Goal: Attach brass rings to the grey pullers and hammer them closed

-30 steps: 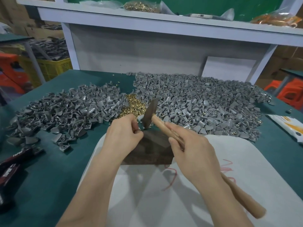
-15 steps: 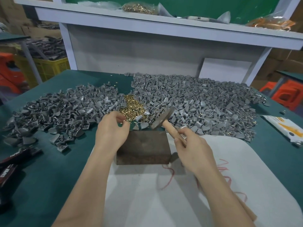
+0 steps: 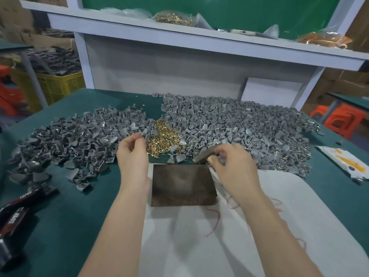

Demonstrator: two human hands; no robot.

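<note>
The right hand [image 3: 233,168] curls around a hammer [image 3: 207,153] just below its blurred head, by the far right corner of the dark block [image 3: 183,184]. The left hand [image 3: 132,156] hovers with bent fingers beside the brass rings [image 3: 161,136]; whether it pinches anything is unclear. Grey pullers [image 3: 239,128] lie heaped on either side of the rings on the green table [image 3: 60,206].

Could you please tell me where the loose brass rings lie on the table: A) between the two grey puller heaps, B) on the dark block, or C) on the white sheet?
A: the brass rings lie in the gap between the left heap and the right heap of pullers, beyond the block.
</note>
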